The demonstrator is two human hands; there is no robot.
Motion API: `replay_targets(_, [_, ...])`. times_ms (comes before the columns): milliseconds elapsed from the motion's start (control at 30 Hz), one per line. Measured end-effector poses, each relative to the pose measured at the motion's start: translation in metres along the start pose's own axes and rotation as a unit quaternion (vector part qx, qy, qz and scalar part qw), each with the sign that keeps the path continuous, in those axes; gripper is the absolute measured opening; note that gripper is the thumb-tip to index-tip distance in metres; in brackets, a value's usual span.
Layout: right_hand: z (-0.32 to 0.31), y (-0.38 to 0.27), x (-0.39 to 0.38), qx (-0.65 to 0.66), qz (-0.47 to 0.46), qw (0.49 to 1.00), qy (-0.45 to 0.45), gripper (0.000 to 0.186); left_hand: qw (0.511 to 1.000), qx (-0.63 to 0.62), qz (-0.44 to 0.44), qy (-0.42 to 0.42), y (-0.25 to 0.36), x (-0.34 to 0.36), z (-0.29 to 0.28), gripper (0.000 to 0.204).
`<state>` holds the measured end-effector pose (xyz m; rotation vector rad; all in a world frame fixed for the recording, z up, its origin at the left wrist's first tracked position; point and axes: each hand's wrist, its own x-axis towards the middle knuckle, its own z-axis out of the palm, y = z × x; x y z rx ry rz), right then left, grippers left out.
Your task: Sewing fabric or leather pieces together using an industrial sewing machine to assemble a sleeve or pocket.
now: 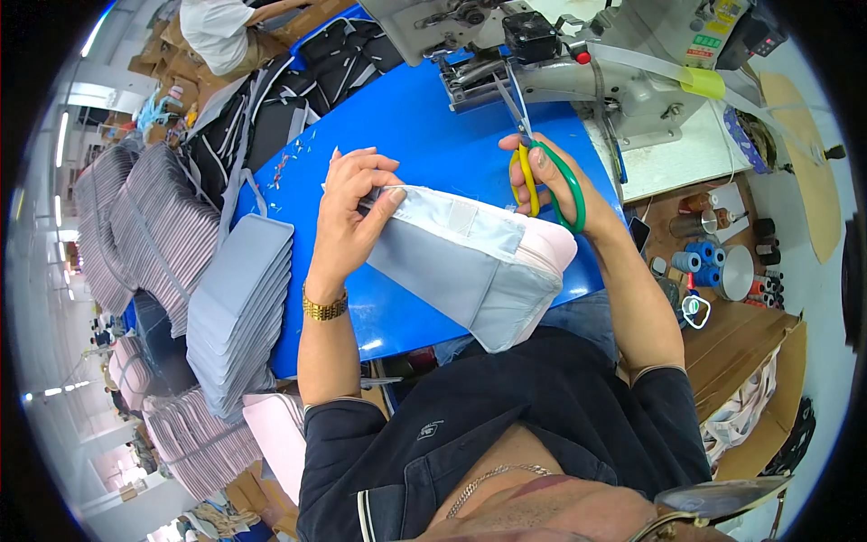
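A fabric pouch, grey with a pale pink end (461,271), is held up over the blue table (388,312), close to my body. My left hand (352,212) pinches its upper left edge between thumb and fingers. To the right, my right hand (578,185) grips a pair of scissors (524,181) with one yellow and one green handle. The scissor blades point up and away from me, apart from the pouch. Part of my right hand is close to the pouch's pink corner; the pouch hides the table behind it.
An industrial sewing machine (551,86) stands at the far right of the table. Stacked grey panels (239,298) lean at the left edge, with black fabric pieces (280,122) behind. Thread spools (700,257) and a cardboard box (777,397) are on the right. Another person (217,36) is at the far left.
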<state>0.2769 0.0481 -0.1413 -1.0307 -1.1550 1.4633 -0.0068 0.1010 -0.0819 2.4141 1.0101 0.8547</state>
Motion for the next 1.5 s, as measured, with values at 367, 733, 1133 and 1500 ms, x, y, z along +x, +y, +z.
replay_targets(367, [0.004, -0.001, 0.000, 0.028, 0.024, 0.999, 0.034, 0.057, 1.000, -0.007, 0.008, 0.011, -0.001, -0.001, 0.000, 0.009])
replay_targets(733, [0.012, 0.001, 0.003, 0.008, -0.008, 1.000, -0.005, 0.057, 1.000, -0.008, 0.000, 0.011, -0.002, 0.001, 0.002, 0.009])
replay_targets(1133, [0.012, -0.007, 0.003, 0.020, 0.001, 1.000, -0.007, 0.060, 1.000, -0.010, 0.004, 0.008, -0.005, 0.001, 0.004, 0.009])
replay_targets(1500, [0.011, -0.003, 0.004, 0.065, 0.059, 0.996, 0.032, 0.064, 1.000, -0.001, -0.010, -0.015, -0.005, 0.002, 0.004, 0.006])
